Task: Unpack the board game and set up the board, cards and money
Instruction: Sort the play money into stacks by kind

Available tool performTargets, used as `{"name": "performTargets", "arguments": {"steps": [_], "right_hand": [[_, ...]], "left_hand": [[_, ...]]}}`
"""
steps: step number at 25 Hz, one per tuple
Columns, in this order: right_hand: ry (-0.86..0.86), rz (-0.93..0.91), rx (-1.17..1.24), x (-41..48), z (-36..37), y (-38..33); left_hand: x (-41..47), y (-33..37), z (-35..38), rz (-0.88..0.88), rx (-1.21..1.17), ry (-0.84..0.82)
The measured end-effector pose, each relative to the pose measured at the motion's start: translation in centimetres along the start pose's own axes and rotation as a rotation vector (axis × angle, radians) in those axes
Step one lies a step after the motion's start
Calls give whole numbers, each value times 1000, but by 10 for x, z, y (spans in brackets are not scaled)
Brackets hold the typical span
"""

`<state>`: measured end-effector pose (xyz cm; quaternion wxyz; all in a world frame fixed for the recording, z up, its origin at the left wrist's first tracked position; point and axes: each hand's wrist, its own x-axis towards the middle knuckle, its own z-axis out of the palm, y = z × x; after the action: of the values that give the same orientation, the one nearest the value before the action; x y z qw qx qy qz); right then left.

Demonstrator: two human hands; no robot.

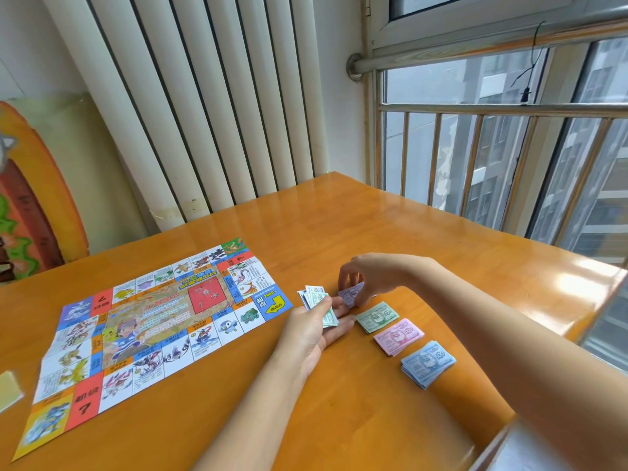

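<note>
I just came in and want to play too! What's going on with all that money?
A person is sorting the play money. The left hand holds a mixed stack of notes, and the right hand pinches a purple note just over the table. A green pile, a pink pile and a blue pile lie in a row. The board lies unfolded.

board point(153, 321): white, red, orange and blue squares with cartoon creatures
desk point(339, 226): glossy orange wood
far stack point(377, 316): green
middle stack point(399, 336): pink
near stack point(428, 363): blue
pinched note point(351, 295): lilac
</note>
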<state>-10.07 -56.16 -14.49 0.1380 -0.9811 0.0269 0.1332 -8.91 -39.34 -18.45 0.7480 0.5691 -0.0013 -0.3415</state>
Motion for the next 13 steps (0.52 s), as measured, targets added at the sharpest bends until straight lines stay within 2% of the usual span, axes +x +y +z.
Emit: {"name": "performTargets", "arguments": {"steps": [13], "right_hand": [[8, -4, 60, -3, 7, -4]], "left_hand": [[-4, 6, -4, -19, -42, 2]]}}
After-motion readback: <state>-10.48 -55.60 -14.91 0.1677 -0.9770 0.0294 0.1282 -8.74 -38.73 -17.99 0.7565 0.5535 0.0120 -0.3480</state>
